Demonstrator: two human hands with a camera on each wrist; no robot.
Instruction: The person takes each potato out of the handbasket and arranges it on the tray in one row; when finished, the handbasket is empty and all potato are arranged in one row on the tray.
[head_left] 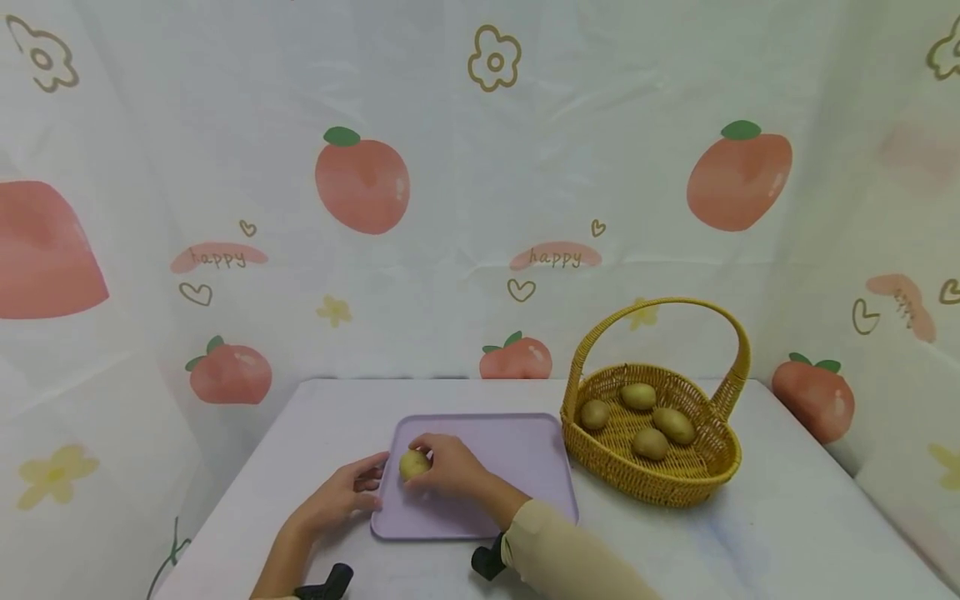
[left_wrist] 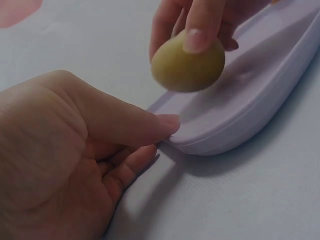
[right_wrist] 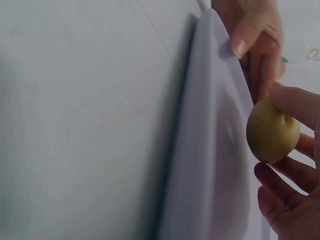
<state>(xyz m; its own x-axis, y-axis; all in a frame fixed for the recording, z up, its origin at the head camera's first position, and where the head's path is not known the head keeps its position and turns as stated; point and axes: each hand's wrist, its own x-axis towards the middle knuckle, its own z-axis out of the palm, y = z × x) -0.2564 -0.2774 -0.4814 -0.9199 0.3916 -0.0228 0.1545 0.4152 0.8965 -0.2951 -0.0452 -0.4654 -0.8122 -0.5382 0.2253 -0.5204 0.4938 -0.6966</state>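
Note:
A small yellow-brown potato (head_left: 413,466) is pinched between the thumb and fingers of my right hand (head_left: 453,468), over the left part of a shallow lilac tray (head_left: 517,467). The left wrist view shows this potato (left_wrist: 187,66) above the tray's surface. My left hand (head_left: 339,498) is at the tray's left edge. Its thumb lies on the rim (left_wrist: 200,142) while the other fingers curl in against the outer side, gripping the edge. In the right wrist view, the potato (right_wrist: 272,131) is held at the fingertips, with the left hand (right_wrist: 257,40) behind it.
A woven yellow wicker basket (head_left: 637,485) with a tall arched handle stands right of the tray, close to its corner. Several potatoes (head_left: 674,425) lie inside it. Both stand on a white table (head_left: 330,417), with a fruit-printed curtain (head_left: 450,167) behind and at the sides.

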